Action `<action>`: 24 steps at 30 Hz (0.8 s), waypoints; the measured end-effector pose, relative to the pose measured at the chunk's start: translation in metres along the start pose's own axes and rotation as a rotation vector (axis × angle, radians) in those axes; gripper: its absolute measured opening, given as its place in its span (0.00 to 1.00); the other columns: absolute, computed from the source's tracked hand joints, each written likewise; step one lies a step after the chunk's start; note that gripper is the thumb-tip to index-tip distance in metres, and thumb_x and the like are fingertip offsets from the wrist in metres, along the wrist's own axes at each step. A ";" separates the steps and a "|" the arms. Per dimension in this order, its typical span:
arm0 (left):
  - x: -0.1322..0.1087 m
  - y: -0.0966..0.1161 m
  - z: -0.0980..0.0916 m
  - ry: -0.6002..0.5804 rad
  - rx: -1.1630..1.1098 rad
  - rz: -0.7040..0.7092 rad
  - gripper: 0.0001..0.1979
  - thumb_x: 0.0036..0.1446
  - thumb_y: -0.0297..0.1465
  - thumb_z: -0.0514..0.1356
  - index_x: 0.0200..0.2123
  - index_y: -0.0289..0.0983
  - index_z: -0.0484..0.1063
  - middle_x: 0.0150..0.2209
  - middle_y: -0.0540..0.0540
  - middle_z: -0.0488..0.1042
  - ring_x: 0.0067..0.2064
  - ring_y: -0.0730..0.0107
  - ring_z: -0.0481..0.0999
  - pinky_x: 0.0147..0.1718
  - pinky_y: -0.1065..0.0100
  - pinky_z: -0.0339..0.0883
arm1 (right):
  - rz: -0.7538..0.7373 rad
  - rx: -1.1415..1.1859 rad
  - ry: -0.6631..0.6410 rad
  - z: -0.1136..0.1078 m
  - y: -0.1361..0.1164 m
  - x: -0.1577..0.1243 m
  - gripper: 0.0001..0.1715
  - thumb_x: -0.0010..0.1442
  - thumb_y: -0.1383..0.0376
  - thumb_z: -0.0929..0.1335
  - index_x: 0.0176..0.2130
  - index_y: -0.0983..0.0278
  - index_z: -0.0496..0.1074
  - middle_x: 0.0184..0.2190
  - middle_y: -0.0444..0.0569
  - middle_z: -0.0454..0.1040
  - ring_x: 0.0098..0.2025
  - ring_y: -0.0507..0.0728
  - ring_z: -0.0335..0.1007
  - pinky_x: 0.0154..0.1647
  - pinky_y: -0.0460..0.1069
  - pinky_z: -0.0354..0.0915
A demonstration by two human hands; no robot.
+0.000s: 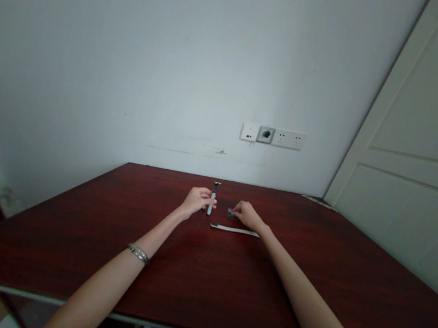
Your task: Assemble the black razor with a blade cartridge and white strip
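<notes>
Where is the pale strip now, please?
In the head view, the pale strip lies on the table, right of centre, nearer the camera than the right hand.

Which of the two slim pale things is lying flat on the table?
The strip with a dark tip, nearer the camera than your right hand. The other slim thing is held upright in your left hand.

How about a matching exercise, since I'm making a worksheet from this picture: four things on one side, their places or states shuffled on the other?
1. Bracelet
2. Strip
3. Sockets
4. Slim item

A. On the wall
B. Held upright in the left hand
C. Lying on the table
D. Around the left forearm

Pairs: 1-D, 2-C, 3-A, 4-B
</notes>
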State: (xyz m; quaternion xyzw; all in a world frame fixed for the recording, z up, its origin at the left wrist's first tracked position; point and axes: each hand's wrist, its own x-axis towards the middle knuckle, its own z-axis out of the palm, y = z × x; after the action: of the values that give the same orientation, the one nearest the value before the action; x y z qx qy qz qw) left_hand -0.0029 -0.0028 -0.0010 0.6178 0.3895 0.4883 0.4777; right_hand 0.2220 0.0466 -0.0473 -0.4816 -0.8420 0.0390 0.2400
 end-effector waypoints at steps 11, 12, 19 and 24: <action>-0.001 0.000 0.000 -0.003 0.002 0.003 0.13 0.40 0.30 0.67 0.29 0.31 0.69 0.27 0.42 0.75 0.28 0.64 0.77 0.21 0.74 0.65 | 0.020 0.028 0.025 0.001 0.001 -0.002 0.09 0.51 0.63 0.67 0.29 0.64 0.78 0.33 0.51 0.76 0.37 0.55 0.69 0.42 0.45 0.61; -0.001 0.000 0.000 -0.005 0.005 0.003 0.13 0.40 0.30 0.66 0.30 0.31 0.69 0.27 0.42 0.75 0.28 0.64 0.77 0.21 0.74 0.64 | 0.019 0.031 0.024 0.001 0.001 -0.002 0.09 0.51 0.62 0.67 0.29 0.64 0.78 0.33 0.51 0.76 0.37 0.55 0.69 0.41 0.45 0.61; 0.000 0.000 0.000 0.000 -0.002 0.001 0.11 0.41 0.28 0.66 0.30 0.30 0.70 0.27 0.42 0.75 0.28 0.65 0.77 0.21 0.75 0.64 | -0.030 0.010 -0.024 -0.001 0.001 -0.001 0.12 0.54 0.61 0.65 0.31 0.63 0.77 0.34 0.51 0.76 0.37 0.54 0.69 0.41 0.45 0.60; 0.002 -0.004 -0.002 -0.011 0.015 0.024 0.12 0.41 0.30 0.66 0.30 0.31 0.70 0.28 0.41 0.75 0.28 0.64 0.77 0.21 0.74 0.64 | -0.066 0.003 -0.059 -0.003 0.001 -0.001 0.14 0.56 0.63 0.63 0.32 0.65 0.77 0.34 0.52 0.76 0.37 0.55 0.70 0.42 0.45 0.60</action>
State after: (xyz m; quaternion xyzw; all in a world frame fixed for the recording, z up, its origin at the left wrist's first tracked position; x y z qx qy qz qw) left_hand -0.0048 0.0005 -0.0047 0.6285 0.3833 0.4877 0.4693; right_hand 0.2242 0.0461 -0.0456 -0.4521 -0.8640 0.0463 0.2169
